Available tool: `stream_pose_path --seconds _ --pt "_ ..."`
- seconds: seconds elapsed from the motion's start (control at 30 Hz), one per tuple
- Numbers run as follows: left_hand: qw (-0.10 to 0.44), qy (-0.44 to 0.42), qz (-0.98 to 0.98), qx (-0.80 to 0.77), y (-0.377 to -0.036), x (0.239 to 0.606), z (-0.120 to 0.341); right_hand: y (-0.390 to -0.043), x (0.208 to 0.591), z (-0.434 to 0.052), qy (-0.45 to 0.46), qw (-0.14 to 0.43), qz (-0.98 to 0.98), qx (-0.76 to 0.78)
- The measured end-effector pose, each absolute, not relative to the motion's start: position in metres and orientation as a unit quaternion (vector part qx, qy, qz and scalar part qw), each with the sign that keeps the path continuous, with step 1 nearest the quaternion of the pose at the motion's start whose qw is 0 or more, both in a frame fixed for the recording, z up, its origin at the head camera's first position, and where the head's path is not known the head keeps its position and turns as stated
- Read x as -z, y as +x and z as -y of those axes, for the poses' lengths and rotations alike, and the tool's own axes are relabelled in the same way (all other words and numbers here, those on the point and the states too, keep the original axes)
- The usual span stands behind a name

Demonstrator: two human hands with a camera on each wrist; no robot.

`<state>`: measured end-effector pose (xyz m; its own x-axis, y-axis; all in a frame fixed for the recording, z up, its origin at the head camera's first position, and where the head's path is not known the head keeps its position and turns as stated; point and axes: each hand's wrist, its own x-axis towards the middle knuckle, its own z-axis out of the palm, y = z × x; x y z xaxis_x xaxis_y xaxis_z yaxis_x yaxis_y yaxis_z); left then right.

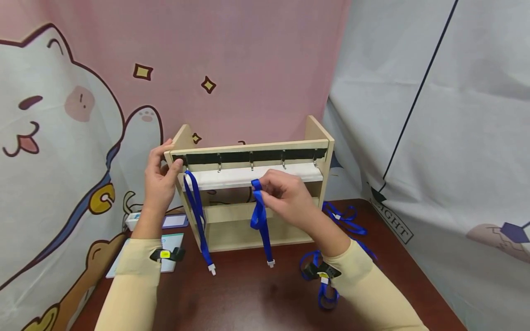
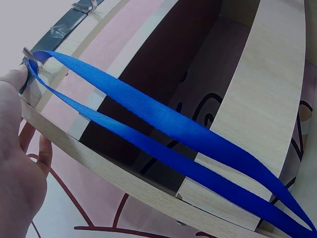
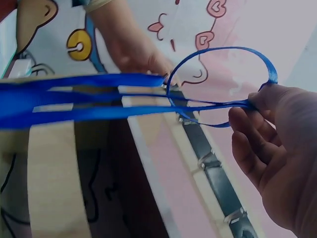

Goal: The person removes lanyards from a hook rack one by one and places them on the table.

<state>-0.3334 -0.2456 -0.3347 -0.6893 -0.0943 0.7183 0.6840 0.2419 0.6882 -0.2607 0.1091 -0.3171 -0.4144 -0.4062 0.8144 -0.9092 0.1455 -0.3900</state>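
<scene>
Lanyard (image 1: 260, 216), blue, hangs in front of the wooden rack (image 1: 265, 232), its loop pinched by the right hand (image 1: 285, 193) just below the rack's row of hooks (image 1: 250, 162). Its white clip dangles near the rack's foot, above the worktop (image 1: 256, 294). The left hand (image 1: 159, 177) grips the rack's left upper corner, thumb on the front. A second lanyard (image 1: 198, 216) hangs from the leftmost hook beside that hand. More lanyards (image 1: 343, 216) lie right of the rack on the worktop.
</scene>
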Motion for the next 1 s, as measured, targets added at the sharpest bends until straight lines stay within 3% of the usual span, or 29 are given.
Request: stream_pose_path --seconds 1.0 --pt "0.342 -0.211 0.711 0.577 -0.336 0.338 0.246 -0.279 0.367 -0.160 0.455 0.275 0.785 -0.319"
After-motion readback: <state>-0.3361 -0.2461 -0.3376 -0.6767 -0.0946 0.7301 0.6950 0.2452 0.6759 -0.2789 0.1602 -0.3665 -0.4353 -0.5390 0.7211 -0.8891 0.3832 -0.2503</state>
